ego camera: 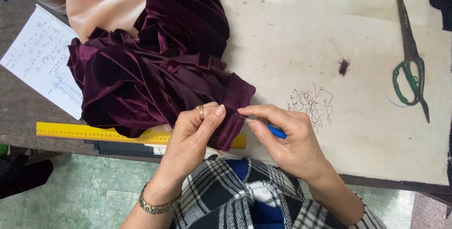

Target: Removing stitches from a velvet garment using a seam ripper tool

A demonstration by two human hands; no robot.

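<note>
glossy velvet cloth (155,73), matt canvas (329,36), metal scissors (410,59)

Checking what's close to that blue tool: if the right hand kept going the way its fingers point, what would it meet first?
The right hand points left, so it would meet the velvet edge first, then the left hand's thumb pinching it; depth is unclear.

Burgundy velvet (155,69), yellow ruler (94,132), green-handled scissors (410,64), peach fabric (103,0), black-and-white plaid garment (226,200)
</note>
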